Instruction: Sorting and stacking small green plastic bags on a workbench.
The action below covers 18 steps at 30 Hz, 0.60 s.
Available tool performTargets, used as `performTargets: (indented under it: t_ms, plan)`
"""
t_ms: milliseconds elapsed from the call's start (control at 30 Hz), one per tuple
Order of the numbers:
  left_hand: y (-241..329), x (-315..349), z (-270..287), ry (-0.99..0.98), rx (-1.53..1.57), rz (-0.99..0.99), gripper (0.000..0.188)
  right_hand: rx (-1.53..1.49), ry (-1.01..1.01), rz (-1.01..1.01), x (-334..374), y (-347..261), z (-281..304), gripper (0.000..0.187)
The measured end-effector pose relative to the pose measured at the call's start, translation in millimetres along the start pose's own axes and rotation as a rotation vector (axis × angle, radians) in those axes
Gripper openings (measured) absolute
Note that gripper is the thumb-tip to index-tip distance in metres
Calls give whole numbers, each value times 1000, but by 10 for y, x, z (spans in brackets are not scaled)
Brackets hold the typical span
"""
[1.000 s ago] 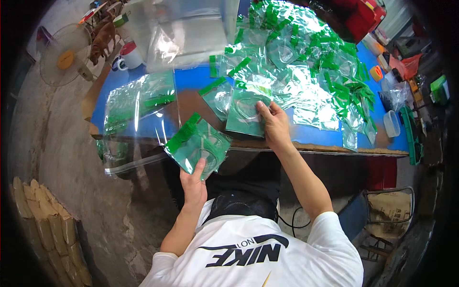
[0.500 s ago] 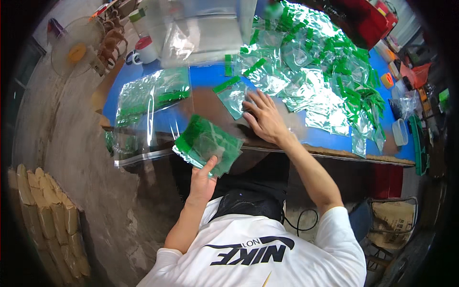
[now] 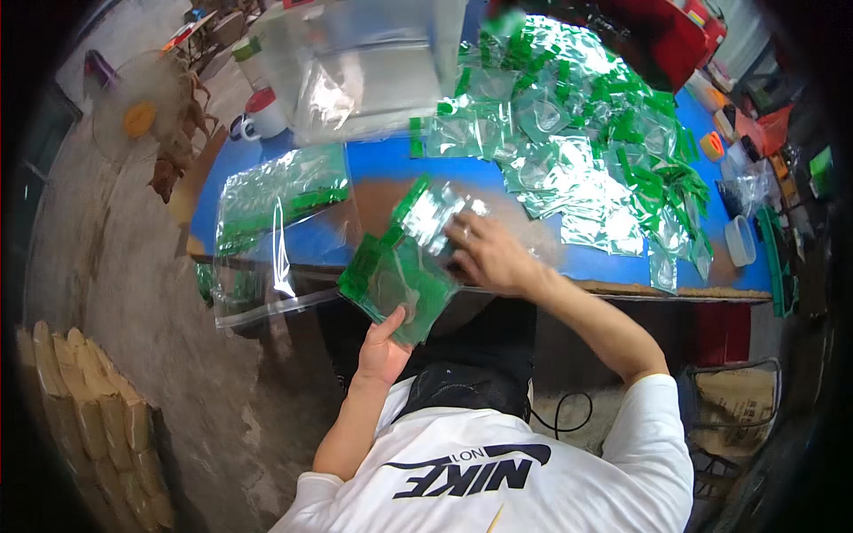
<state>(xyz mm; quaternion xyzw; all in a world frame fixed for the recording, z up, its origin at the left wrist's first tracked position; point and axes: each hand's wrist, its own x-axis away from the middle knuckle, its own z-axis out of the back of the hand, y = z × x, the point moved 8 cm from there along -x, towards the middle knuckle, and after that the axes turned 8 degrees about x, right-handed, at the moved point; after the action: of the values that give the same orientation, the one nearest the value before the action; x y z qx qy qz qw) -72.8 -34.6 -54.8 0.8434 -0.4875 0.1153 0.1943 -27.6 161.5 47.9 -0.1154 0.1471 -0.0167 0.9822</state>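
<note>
My left hand (image 3: 384,354) pinches a fanned stack of clear plastic packets with green top strips (image 3: 397,289), thumb on top, in front of the table's near edge. Beyond it, my right hand (image 3: 490,253) is bent over a shiny clear packet with a green strip (image 3: 433,213). The fingers look closed on its right side, though motion smears them. This packet's green end meets or overlaps the far edge of the stack. Left of my hands, a large clear bag (image 3: 284,240) with green-strip packets inside hangs over the table edge.
A wide heap of green-strip packets (image 3: 569,169) covers the right of the blue table (image 3: 542,268). At the back stand a pile of large clear bags (image 3: 373,89) and a white mug (image 3: 263,115). A clear plastic tub (image 3: 740,242) sits far right; brown sacks (image 3: 93,409) stand at lower left.
My right hand has drawn a packet off the table toward me, up to the stack. My left hand with the stack has shifted slightly right and nearer to me.
</note>
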Motion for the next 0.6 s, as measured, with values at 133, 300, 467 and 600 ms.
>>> performTargets:
  t_ms: [133,300,467,600]
  plan:
    - [-4,9,21,58,-95,-74,39,-368,-241,-60,-413,27,48,24]
    - [-179,-22,51,70,-149,30,41,465,72,-180,-1046,1679,43,48]
    - [-27,-7,38,59,-209,-58,41,334,-207,-408,-830,1159,-312,55]
    - [129,112,-60,-47,-157,-42,40,429,13,-418,-358,501,-78,53]
